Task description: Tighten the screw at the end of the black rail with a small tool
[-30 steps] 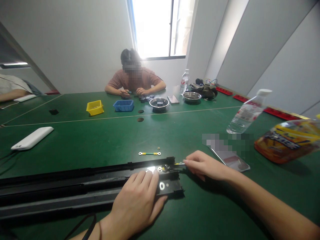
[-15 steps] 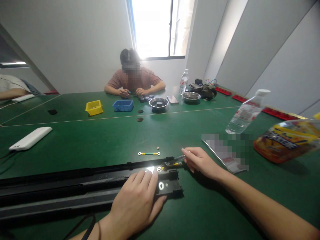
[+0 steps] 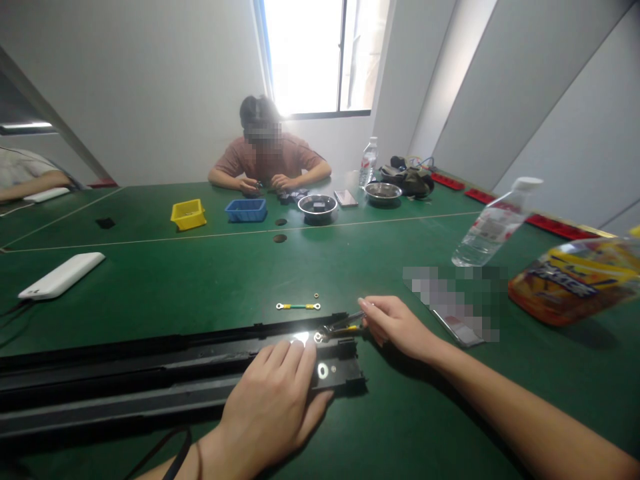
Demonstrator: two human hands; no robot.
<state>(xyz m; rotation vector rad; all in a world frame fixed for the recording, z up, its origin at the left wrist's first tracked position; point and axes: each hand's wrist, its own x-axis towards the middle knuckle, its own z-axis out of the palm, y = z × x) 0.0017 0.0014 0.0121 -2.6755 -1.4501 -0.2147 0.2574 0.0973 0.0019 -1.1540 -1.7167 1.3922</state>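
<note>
A long black rail (image 3: 150, 373) lies across the green table (image 3: 210, 280) in front of me. My left hand (image 3: 270, 410) rests flat on its right end, fingers stretched out, beside a small round fitting (image 3: 319, 337). My right hand (image 3: 397, 323) pinches a thin metal tool (image 3: 343, 323) with a yellow part, its tip at that fitting on the rail's end. Just beyond the rail lie a short green wire with ring terminals (image 3: 299, 307) and a tiny washer (image 3: 317, 295).
A white device (image 3: 61, 275) lies at left. A water bottle (image 3: 493, 227), an orange packet (image 3: 575, 283) and a card (image 3: 457, 323) sit at right. Across the table a person works near yellow (image 3: 189, 214) and blue (image 3: 246, 210) bins and metal bowls (image 3: 317, 206).
My right hand has drawn slightly left and lifted the tool's handle, so the tool now angles down onto the fitting. My left hand has stayed on the rail.
</note>
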